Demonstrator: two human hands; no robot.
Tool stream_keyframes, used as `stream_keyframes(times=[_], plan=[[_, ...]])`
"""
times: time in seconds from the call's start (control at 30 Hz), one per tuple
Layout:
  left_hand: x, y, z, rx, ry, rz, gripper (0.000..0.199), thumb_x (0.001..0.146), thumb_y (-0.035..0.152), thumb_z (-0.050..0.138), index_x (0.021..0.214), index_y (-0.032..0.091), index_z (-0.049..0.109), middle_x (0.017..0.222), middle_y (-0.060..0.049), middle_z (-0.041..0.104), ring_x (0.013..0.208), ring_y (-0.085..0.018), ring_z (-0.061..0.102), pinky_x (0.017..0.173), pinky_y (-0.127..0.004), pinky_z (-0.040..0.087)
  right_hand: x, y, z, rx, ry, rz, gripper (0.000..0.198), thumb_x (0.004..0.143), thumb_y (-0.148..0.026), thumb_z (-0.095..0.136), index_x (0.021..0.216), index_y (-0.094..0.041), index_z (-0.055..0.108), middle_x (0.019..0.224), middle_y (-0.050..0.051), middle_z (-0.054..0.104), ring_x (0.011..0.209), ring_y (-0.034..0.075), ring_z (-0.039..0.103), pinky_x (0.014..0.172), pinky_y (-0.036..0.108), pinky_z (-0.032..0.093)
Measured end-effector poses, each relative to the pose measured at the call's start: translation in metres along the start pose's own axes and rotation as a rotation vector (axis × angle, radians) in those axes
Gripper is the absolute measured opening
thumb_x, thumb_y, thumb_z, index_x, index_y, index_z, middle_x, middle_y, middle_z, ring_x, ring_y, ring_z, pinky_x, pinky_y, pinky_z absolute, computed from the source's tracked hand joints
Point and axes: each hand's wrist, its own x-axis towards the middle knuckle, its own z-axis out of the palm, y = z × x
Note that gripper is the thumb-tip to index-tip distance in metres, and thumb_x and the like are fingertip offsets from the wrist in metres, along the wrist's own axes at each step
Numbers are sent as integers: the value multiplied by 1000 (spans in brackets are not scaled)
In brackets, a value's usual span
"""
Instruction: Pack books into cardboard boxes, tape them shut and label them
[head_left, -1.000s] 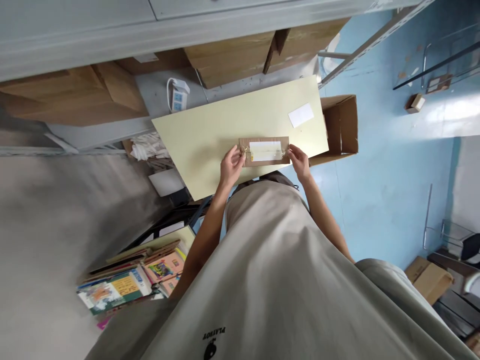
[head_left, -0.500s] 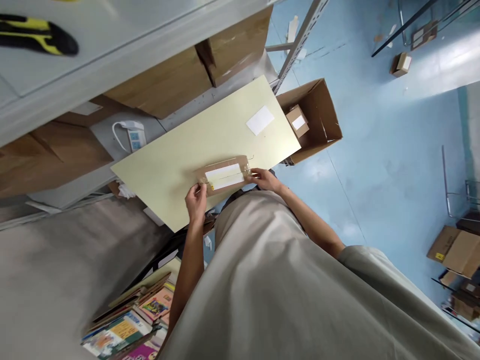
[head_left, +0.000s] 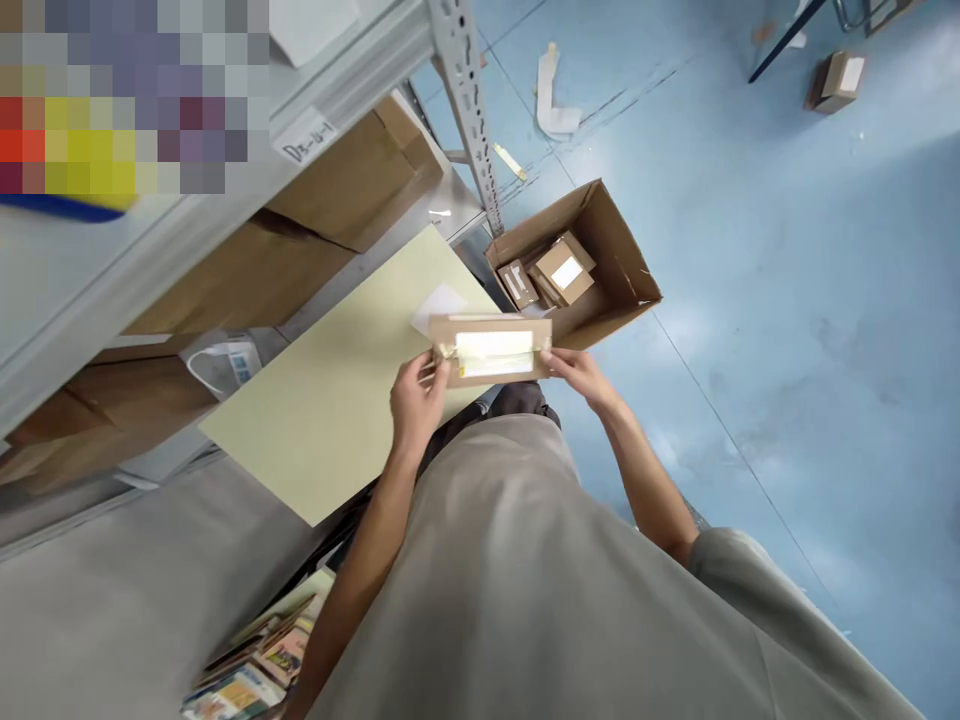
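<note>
A long, narrow cardboard box [head_left: 491, 378] with a white label and clear tape is held level between my two hands, above the near edge of the pale yellow board [head_left: 337, 370]. My left hand [head_left: 418, 400] grips its left end, thumb on the taped face. At the other end, the fingers of my right hand [head_left: 581, 375] pinch the corner. Behind the held box, a white paper slip [head_left: 437, 305] lies partly covered on the board. Beyond it stands an open carton [head_left: 619, 240] containing several small labelled boxes [head_left: 566, 272].
A grey metal shelf [head_left: 360, 70] with large cartons [head_left: 322, 220] runs along the left. A white power strip [head_left: 241, 362] lies near the board. Books [head_left: 247, 680] are stacked at the lower left. Paper scraps [head_left: 555, 100] and a small box [head_left: 835, 82] lie on the blue floor.
Both hands have lifted the box off the board and carried it right, towards the open carton. The view has turned rightward, showing more of the carton's contents.
</note>
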Motion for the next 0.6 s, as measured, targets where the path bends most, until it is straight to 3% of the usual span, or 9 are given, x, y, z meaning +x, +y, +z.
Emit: stream_keyframes(times=[0.13, 0.23, 0.3, 0.37, 0.47, 0.6], plan=[[73, 83, 98, 12, -177, 209, 34, 105, 39, 82, 133, 19, 85, 141, -18, 84, 124, -32, 86, 116, -46, 70, 7, 9, -79, 171, 259, -57, 82, 81, -95, 89, 122, -24, 91, 129, 10, 91, 135, 38, 79, 122, 54, 64], [131, 139, 169, -5, -310, 378, 32, 106, 35, 84, 135, 22, 84, 137, -16, 86, 136, -34, 81, 129, -52, 62, 32, 23, -120, 295, 410, -125, 76, 90, -87, 85, 134, -26, 87, 150, 13, 85, 156, 38, 72, 135, 58, 57], [158, 168, 203, -48, -334, 465, 40, 110, 36, 82, 148, 23, 79, 151, -16, 81, 150, -35, 74, 138, -54, 54, 52, 35, -137, 358, 486, -135, 74, 93, -84, 83, 137, -25, 84, 159, 16, 80, 164, 37, 67, 139, 59, 54], [169, 183, 222, -52, -334, 515, 47, 114, 38, 78, 158, 22, 74, 163, -18, 75, 163, -37, 65, 144, -55, 45, 68, 47, -145, 390, 517, -101, 71, 93, -80, 84, 135, -24, 83, 162, 18, 78, 166, 36, 65, 140, 58, 53], [156, 171, 220, -50, -354, 518, 50, 116, 38, 74, 163, 21, 71, 167, -17, 72, 166, -37, 62, 146, -55, 43, 78, 65, -143, 416, 487, -25, 64, 90, -75, 89, 128, -23, 82, 159, 19, 79, 163, 35, 69, 141, 56, 54], [99, 101, 190, -29, -371, 340, 43, 110, 33, 76, 151, 20, 79, 160, -16, 79, 154, -36, 73, 139, -53, 52, 75, 81, -123, 443, 434, 70, 51, 91, -68, 90, 117, -26, 81, 151, 16, 85, 152, 33, 78, 140, 55, 55]])
